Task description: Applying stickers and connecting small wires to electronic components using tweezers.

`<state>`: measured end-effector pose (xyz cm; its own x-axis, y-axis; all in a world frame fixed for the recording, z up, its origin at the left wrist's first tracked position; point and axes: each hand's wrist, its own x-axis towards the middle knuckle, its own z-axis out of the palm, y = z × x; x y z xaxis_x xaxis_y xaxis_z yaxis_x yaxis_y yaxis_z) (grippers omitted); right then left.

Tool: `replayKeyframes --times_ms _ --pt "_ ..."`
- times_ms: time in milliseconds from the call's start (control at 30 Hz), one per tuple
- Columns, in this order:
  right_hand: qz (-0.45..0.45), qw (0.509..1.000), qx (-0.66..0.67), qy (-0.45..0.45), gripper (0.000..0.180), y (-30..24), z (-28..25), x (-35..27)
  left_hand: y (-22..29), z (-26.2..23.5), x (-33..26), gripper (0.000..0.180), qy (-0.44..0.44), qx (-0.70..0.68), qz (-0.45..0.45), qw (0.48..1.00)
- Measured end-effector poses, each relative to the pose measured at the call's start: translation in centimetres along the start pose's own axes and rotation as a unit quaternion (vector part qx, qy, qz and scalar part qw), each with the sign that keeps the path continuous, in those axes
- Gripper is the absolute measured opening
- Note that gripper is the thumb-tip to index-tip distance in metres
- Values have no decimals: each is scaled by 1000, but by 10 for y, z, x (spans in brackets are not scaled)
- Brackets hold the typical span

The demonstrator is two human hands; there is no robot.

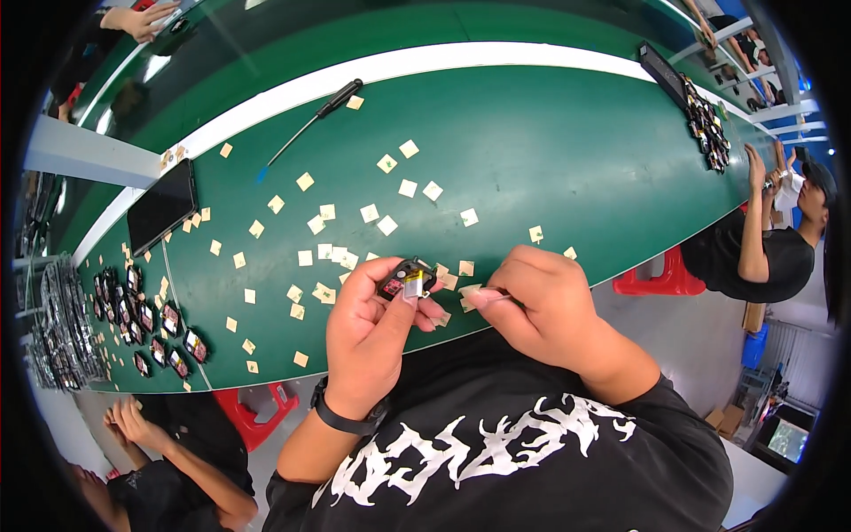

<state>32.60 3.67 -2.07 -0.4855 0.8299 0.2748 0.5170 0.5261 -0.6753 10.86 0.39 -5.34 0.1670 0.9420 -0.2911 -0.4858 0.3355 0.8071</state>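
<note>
My left hand [362, 324] is closed around a small black electronic device [393, 284], gripped between thumb and fingers. Its inside shows, with red parts and a silver block with a yellow strip. Just to the right, apart from the device, my right hand [548, 306] is closed in a pinch. Between its thumb and finger sits a small pale piece [472, 293], with something thin and light beside it that I cannot make out. Several cream-coloured squares [387, 225] are scattered over the green table [550, 151] beyond my hands.
A black-handled screwdriver [328, 105] lies at the far side. At left are a dark tablet-like panel [162, 208], several similar devices [146, 315] and a pile of clear plastic trays [62, 324]. More small parts [707, 129] lie far right. Co-workers sit left and right near red stools [660, 277].
</note>
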Motion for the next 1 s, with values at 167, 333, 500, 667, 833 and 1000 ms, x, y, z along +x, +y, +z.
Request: replayKeyframes --times_ms 167,333,500,667,833,1000 --pt "160 983 -20 -85 23 -8 6 8 0 -2 -1 22 14 24 31 999" --pt "222 947 229 -29 15 -19 21 3 4 -2 3 22 19 -5 10 1000" --pt "281 921 259 -74 16 -33 20 10 -1 -2 2 23 17 -4 21 1000" --pt "361 873 310 -107 17 -34 22 20 -7 -3 -1 23 17 96 76 992" --pt "323 888 315 -84 17 -29 32 12 -6 -11 -1 29 -8 86 60 994" --pt "237 931 267 -81 16 -21 33 6 6 -4 -1 29 -10 38 3 999"
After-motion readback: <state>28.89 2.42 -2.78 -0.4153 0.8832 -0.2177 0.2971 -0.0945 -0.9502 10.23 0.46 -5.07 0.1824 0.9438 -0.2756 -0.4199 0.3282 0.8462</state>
